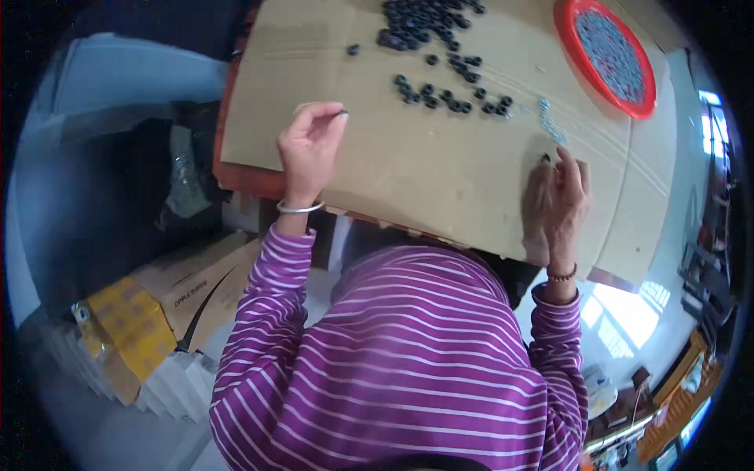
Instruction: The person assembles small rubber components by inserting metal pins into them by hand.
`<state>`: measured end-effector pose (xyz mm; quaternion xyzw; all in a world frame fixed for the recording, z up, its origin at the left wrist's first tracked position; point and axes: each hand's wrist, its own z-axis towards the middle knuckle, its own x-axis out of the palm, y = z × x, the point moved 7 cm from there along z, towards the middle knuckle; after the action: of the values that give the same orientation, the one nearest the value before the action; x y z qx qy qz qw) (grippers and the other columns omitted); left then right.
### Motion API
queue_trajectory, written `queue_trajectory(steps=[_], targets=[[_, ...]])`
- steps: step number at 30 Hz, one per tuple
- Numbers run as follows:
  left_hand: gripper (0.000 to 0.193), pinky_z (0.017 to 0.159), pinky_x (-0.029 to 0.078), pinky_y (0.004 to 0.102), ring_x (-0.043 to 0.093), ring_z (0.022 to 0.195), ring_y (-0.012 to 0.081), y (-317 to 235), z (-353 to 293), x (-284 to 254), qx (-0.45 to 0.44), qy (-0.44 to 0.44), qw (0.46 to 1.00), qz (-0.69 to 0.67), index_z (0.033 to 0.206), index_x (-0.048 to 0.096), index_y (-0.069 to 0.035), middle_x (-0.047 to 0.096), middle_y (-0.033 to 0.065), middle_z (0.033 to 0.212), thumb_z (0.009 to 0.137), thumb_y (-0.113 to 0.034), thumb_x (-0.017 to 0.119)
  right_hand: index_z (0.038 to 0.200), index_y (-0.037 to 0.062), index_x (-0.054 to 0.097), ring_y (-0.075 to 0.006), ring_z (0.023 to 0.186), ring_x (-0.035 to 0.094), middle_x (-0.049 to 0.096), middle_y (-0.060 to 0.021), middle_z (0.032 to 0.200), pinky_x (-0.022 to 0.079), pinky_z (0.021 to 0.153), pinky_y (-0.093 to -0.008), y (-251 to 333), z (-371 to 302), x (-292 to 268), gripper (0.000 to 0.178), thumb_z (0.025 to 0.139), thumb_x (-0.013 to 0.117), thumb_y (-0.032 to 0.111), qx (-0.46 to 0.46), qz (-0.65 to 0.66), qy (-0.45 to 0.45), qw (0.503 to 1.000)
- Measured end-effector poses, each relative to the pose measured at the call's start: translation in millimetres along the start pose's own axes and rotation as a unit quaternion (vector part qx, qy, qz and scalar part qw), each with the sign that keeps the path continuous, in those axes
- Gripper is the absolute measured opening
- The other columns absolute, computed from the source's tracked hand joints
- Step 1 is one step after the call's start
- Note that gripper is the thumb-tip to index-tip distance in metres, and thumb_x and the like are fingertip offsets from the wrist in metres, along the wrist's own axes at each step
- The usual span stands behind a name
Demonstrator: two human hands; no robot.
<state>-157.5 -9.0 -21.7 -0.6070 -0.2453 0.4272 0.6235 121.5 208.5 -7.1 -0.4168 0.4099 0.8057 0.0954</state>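
My left hand (309, 153), a metal bangle on its wrist, is raised over the cardboard's left side. Its thumb and forefinger pinch a small dark piece (343, 113), mostly covered by the fingertips. My right hand (567, 196), with a beaded bracelet, reaches over the right side, fingers apart and loosely bent. Just beyond its fingertips lies a short row of small shiny metal pieces (547, 118). A small black piece (546, 158) is beside the right fingertips; whether they touch it I cannot tell. Several black ring-like pieces (448, 97) lie loosely between the hands, farther off.
A larger heap of black pieces (416, 22) sits at the far middle of the cardboard sheet (440, 184). At the far right stands a red bowl (649, 94) filled with small grey metal pieces. Cardboard boxes (200, 286) rest on the floor at the left.
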Motion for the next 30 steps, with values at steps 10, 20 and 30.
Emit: queue_trajectory(steps=[10,20,30], targets=[[0.013,0.062,0.047,0.0271,0.058,0.068,0.0158,12,50,-32,0.152,-0.068,0.931,0.326,0.088,0.063,-0.003,0.060,0.0069,0.078,0.076,-0.007,0.066,0.092,0.0023,0.061,-0.0288,0.080,0.056,0.055,-0.0141,0.086,0.045,0.069,-0.0346,6,0,10,0.014,0.078,0.057,0.003,-0.007,-0.026,-0.020,0.999],[0.026,0.079,0.041,0.0356,0.051,0.086,0.0234,-16,75,13,0.216,-0.063,0.901,0.370,0.088,0.065,-0.012,0.056,0.0085,0.091,0.066,-0.022,0.073,0.095,0.0046,0.062,-0.0254,0.081,0.057,0.057,-0.0112,0.090,0.047,0.068,-0.0319,4,-3,12,0.016,0.079,0.059,0.002,-0.037,-0.070,-0.036,0.996],[0.014,0.079,0.041,0.0342,0.055,0.085,0.0229,-10,81,15,0.233,-0.036,0.858,0.456,0.082,0.067,-0.011,0.062,0.0030,0.087,0.074,-0.022,0.067,0.094,0.0043,0.062,-0.0253,0.081,0.057,0.056,-0.0115,0.089,0.046,0.068,-0.0322,1,-4,10,0.017,0.078,0.059,0.000,-0.027,-0.052,-0.046,0.997]])
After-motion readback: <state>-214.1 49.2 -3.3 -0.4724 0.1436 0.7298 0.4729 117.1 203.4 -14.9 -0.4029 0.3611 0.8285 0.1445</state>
